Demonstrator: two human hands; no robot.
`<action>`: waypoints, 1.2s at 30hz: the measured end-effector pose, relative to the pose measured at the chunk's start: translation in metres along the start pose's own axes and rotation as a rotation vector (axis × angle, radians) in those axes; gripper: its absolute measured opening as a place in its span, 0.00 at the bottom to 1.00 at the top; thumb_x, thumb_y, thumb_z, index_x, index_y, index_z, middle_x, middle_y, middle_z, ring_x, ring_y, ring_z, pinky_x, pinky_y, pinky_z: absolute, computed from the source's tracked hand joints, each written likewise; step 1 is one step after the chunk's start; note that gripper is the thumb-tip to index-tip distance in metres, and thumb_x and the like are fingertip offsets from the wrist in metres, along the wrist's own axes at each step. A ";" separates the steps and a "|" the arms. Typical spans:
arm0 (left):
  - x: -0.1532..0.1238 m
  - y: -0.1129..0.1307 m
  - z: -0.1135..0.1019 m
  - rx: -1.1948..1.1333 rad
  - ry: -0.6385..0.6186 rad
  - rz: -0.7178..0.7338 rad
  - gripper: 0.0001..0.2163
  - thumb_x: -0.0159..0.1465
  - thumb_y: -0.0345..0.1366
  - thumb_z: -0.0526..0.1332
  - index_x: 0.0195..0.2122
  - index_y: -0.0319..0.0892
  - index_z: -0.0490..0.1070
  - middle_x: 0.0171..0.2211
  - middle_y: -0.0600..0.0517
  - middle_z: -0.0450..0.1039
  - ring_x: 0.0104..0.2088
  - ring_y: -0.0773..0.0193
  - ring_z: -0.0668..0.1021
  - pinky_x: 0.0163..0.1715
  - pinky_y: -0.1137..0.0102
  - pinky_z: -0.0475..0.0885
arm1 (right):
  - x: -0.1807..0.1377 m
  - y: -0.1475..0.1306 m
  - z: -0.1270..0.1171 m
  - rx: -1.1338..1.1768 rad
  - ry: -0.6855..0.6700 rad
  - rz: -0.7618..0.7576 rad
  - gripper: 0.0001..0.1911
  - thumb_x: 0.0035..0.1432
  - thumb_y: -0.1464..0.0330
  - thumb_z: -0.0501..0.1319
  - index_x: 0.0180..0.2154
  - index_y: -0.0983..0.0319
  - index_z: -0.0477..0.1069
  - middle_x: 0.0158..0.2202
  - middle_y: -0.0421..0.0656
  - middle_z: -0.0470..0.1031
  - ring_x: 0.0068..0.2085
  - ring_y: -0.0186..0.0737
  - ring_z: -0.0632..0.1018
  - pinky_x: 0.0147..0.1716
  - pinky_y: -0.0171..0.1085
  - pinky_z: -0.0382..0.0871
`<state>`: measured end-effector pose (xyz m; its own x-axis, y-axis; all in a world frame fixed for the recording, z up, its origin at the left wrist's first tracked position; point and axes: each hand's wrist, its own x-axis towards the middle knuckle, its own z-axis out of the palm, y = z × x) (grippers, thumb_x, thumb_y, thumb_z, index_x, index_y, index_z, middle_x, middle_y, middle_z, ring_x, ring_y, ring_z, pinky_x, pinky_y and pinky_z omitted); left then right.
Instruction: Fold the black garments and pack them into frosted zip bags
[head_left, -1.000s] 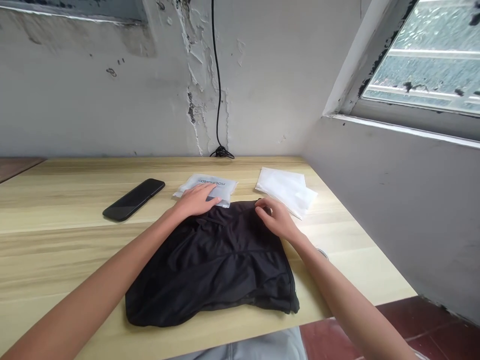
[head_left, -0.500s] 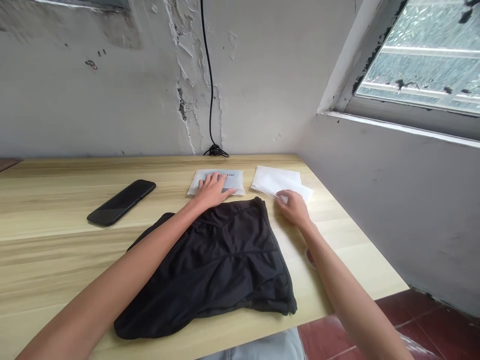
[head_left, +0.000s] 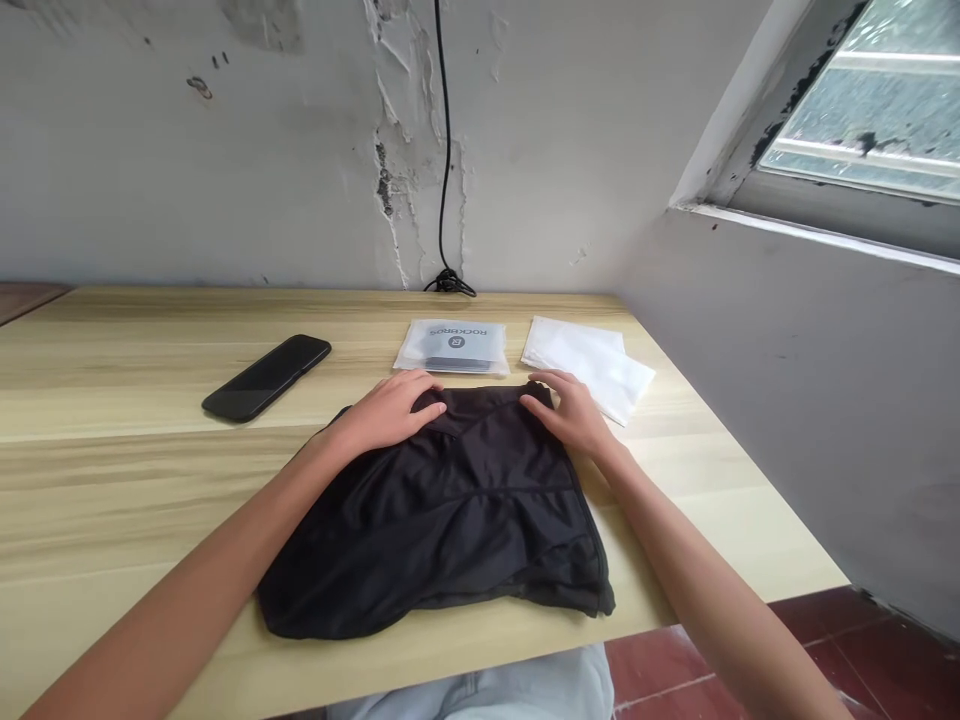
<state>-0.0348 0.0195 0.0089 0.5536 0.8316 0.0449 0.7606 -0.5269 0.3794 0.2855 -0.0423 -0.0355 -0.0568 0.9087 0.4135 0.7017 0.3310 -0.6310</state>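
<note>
A folded black garment [head_left: 480, 520] of smooth, slightly shiny cloth lies rumpled on the table in front of me. What kind of garment it is I cannot make out. My left hand [head_left: 394, 405] is at its far edge, fingers curled over the cloth and thumb on top. At the far right corner, my right hand [head_left: 571, 412] has the fabric between thumb and fingers. Just beyond the garment lies a frosted plastic pouch [head_left: 450, 345] printed ROCKBROS, with something dark and flat inside. Thin white packets [head_left: 592, 365] overlap behind my right hand.
A black, elongated flat case [head_left: 266, 378] rests at the left on the wooden table [head_left: 112, 470]. A black cable [head_left: 446, 150] hangs down the peeling wall and ends in a coil at the table's back edge. A side wall and window [head_left: 862, 110] border the right.
My left hand has come off the pouch and back onto the garment's far edge. The right hand has let go of the white packets and moved to the garment's corner.
</note>
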 end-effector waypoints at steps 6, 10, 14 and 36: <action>-0.009 -0.015 -0.017 -0.059 0.003 0.000 0.13 0.66 0.48 0.60 0.40 0.45 0.77 0.44 0.48 0.81 0.47 0.52 0.80 0.48 0.61 0.73 | -0.001 0.010 0.004 0.121 0.077 0.093 0.14 0.63 0.58 0.63 0.44 0.60 0.78 0.48 0.51 0.84 0.51 0.56 0.83 0.54 0.54 0.75; -0.015 -0.011 -0.021 -0.155 0.119 0.044 0.10 0.65 0.45 0.62 0.37 0.45 0.77 0.45 0.50 0.81 0.48 0.55 0.79 0.51 0.62 0.71 | -0.003 0.008 0.001 0.162 0.106 0.049 0.10 0.63 0.61 0.62 0.44 0.58 0.72 0.46 0.49 0.83 0.50 0.53 0.83 0.53 0.54 0.75; -0.028 0.014 -0.034 -0.254 0.206 0.016 0.06 0.64 0.42 0.65 0.37 0.46 0.78 0.42 0.53 0.83 0.45 0.59 0.80 0.50 0.65 0.72 | -0.008 0.000 -0.014 0.194 0.152 0.044 0.18 0.60 0.65 0.64 0.52 0.57 0.69 0.45 0.47 0.83 0.50 0.53 0.83 0.51 0.53 0.76; -0.159 0.053 -0.024 0.010 -0.135 0.292 0.10 0.65 0.40 0.66 0.47 0.57 0.81 0.55 0.54 0.80 0.55 0.55 0.81 0.52 0.65 0.79 | -0.123 -0.067 -0.081 0.115 -0.575 -0.135 0.19 0.61 0.67 0.71 0.53 0.53 0.79 0.61 0.47 0.78 0.62 0.52 0.77 0.60 0.47 0.77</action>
<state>-0.0906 -0.1366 0.0445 0.7885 0.6144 0.0278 0.5656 -0.7421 0.3595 0.3030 -0.1971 0.0096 -0.5380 0.8377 0.0937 0.5820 0.4496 -0.6776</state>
